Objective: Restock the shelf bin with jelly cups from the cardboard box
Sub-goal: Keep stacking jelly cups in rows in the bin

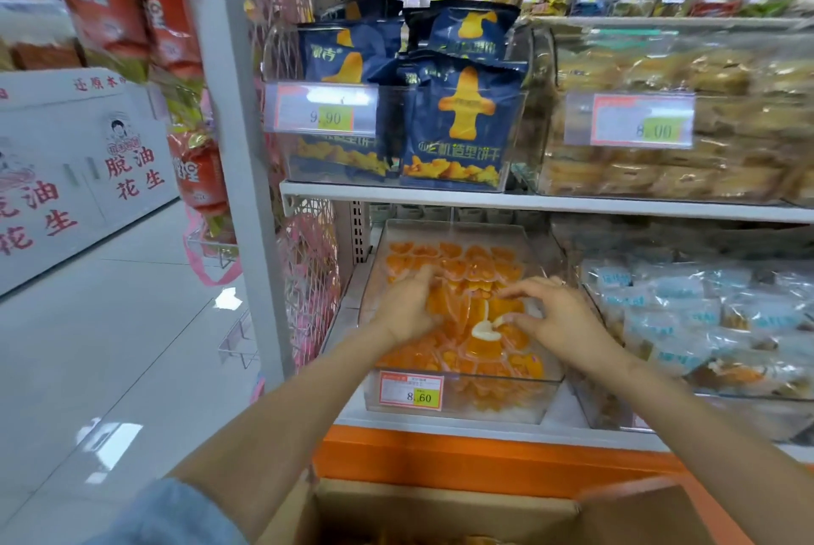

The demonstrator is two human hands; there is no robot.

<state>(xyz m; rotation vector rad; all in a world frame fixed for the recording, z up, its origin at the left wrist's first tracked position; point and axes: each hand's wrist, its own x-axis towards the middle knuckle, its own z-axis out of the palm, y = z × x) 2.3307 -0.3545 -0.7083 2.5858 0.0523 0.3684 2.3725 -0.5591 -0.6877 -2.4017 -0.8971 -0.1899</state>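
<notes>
Levelling step: the left hand (409,309) and right hand (561,320) lie apart on the jelly cups (458,267) heaped in the shelf bin (506,401); whether either pinches a cup cannot be told. The next move likely calls for a reach down into the cardboard box (440,511).

**Orange in the bin, navy above**

Between the left grip (407,309) and the right grip (559,315) the jelly cups (458,271) are translucent orange; one of them, just left of the right grip, has a white heart-shaped top. The shelf bin (550,390) is clear, and its price tag (411,390) is white with a red border and a yellow-green patch. Above the grips the snack packets (458,126) are navy with a golden plane shape. Below them the shelf edge (484,461) is orange and the cardboard box (440,513) is brown.
</notes>
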